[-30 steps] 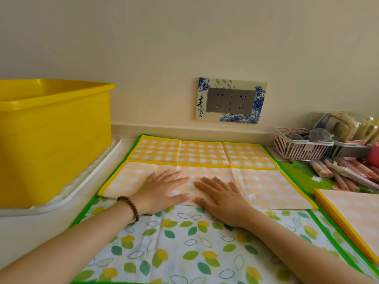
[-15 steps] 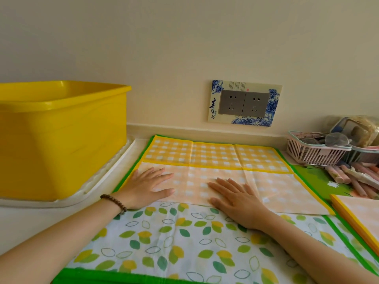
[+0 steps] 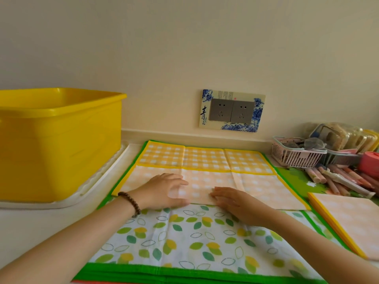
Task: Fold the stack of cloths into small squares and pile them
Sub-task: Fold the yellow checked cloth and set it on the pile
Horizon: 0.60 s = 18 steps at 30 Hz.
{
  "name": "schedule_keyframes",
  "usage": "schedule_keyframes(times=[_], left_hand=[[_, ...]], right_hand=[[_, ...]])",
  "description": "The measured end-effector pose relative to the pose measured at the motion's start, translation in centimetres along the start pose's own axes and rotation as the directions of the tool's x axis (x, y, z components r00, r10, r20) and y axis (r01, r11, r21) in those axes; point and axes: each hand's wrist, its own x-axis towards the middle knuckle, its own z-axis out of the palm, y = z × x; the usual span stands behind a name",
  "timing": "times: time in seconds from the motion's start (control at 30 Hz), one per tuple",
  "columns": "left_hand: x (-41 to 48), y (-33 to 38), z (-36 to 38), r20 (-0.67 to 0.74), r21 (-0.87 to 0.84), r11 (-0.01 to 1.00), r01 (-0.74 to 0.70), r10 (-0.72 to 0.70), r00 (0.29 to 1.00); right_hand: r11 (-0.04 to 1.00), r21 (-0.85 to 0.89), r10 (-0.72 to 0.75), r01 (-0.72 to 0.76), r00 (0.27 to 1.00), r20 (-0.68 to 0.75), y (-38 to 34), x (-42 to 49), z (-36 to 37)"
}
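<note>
A yellow checked cloth [image 3: 205, 158] lies spread with its near part folded over, pale side up [image 3: 260, 187]. It rests on a leaf-print cloth with a green border [image 3: 184, 238]. My left hand [image 3: 164, 190] rests on the pale fold left of centre, fingers slightly bent, thumb at the near edge. My right hand [image 3: 235, 202] lies flat at the fold's near edge, fingers pointing left. A pile of folded pale squares with yellow edges [image 3: 348, 220] sits at the right.
A big yellow tub [image 3: 59, 144] stands on a white tray [image 3: 67, 201] at the left. At the back right are a pink basket [image 3: 295, 154], a red container [image 3: 369, 162] and several crayons [image 3: 336, 179]. Wall sockets [image 3: 231, 110] are behind.
My left hand slid out to the left, then back toward the centre of the fold. My right hand turned so that its fingers point left along the near edge.
</note>
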Motion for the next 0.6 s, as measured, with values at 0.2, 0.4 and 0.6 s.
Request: schedule_keyframes(times=[0.2, 0.4, 0.6], left_hand=[[-0.2, 0.6, 0.3, -0.037, 0.060, 0.993, -0.099, 0.102, 0.994], [-0.8, 0.2, 0.3, -0.076, 0.077, 0.991, -0.114, 0.119, 0.990], [-0.7, -0.1, 0.0, -0.138, -0.070, 0.994, -0.081, 0.071, 0.988]], right_hand=[[0.995, -0.091, -0.046, 0.046, 0.999, -0.004, 1.0, -1.7, -0.1], [0.993, -0.110, -0.038, 0.035, 0.999, -0.027, 1.3, -1.5, -0.4], [0.989, -0.150, -0.020, 0.003, 0.993, -0.112, 1.4, -1.5, -1.2]])
